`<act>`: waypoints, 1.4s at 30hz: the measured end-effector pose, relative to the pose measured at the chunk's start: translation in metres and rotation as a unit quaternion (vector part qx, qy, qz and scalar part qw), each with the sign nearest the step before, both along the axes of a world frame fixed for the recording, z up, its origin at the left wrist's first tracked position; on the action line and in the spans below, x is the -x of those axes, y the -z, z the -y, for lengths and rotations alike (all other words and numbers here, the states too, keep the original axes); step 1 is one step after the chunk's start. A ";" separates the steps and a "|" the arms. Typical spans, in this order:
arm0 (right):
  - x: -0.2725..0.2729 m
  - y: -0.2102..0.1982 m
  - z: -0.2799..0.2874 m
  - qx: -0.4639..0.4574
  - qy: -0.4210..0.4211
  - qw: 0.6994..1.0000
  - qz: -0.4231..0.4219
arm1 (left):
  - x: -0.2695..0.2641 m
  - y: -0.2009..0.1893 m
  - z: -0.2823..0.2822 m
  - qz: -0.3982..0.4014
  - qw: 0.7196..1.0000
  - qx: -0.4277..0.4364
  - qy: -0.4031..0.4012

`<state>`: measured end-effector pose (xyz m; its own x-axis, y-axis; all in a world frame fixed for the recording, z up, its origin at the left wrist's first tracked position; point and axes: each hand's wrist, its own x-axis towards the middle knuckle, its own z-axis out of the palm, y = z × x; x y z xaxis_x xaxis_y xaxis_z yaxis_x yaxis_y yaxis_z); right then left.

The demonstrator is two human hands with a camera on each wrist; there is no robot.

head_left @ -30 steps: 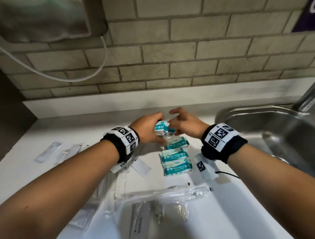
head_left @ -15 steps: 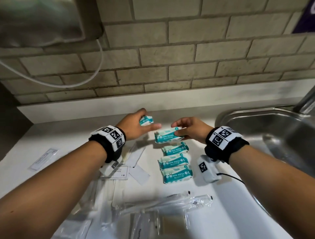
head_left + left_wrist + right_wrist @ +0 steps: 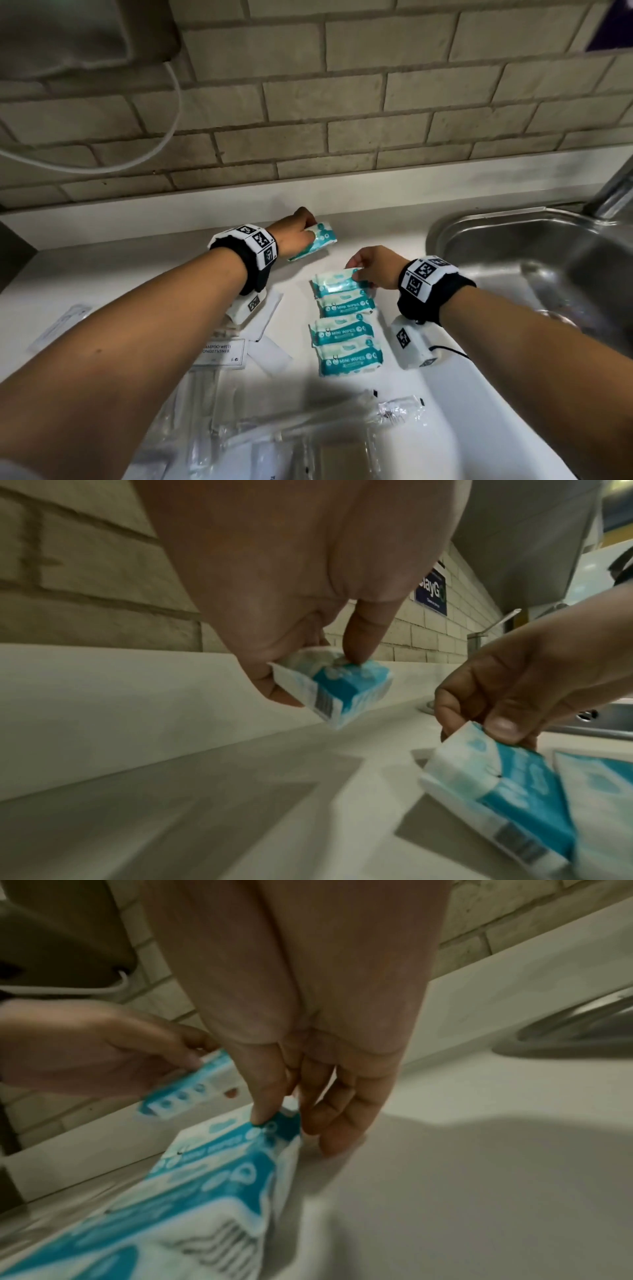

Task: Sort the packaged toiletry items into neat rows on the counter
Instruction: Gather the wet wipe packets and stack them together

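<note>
Head view: your left hand pinches one teal wipes pack by its near end, tilted and held off the white counter near the back ledge. Your right hand pinches the right end of a second wipes pack, which sits at the far end of a column of three more packs lying flat, one behind the other, each touching or just beside the next. The held second pack overlaps the pack behind it slightly. A white sachet labelled shampoo with conditioner lies under your left forearm. Clear plastic-wrapped items are heaped at the near edge of the counter. A steel sink lies to the right of the column.

Left wrist view: your left hand has thumb and forefinger closed on the first pack, barcode end down, clear of the counter. Your right hand is seen at right with thumb on top of its pack, whose lower edge meets the counter.

Right wrist view: your right hand has its fingertips pressed on the corner of the second pack; remaining fingers hang loosely beside it. The picture is blurred. Your left hand shows at left, holding its pack above the counter.
</note>
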<state>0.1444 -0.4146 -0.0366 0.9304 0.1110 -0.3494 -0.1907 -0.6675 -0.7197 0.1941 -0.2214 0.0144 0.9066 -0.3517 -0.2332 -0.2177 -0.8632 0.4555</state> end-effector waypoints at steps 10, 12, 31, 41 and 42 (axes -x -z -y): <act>0.019 0.010 -0.008 0.027 0.065 0.997 0.021 | 0.018 0.039 0.021 -0.084 0.995 0.043 0.040; 0.022 0.006 -0.007 0.045 0.059 0.997 0.025 | 0.023 0.041 0.020 -0.092 0.994 0.025 0.058; 0.014 -0.007 -0.017 0.070 0.054 0.996 -0.024 | 0.069 0.038 -0.009 -0.142 0.938 0.231 -0.215; 0.016 -0.007 -0.014 0.054 0.068 0.996 -0.034 | 0.069 0.035 -0.006 -0.127 0.955 0.189 -0.190; 0.016 -0.007 -0.014 0.051 0.069 0.996 -0.036 | 0.069 0.034 -0.006 -0.127 0.955 0.190 -0.187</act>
<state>0.1283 -0.4001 -0.0295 0.9064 -0.0566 -0.4187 -0.3349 -0.7003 -0.6304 0.1248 -0.2155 -0.0199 0.9169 -0.1161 -0.3818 0.2328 -0.6215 0.7481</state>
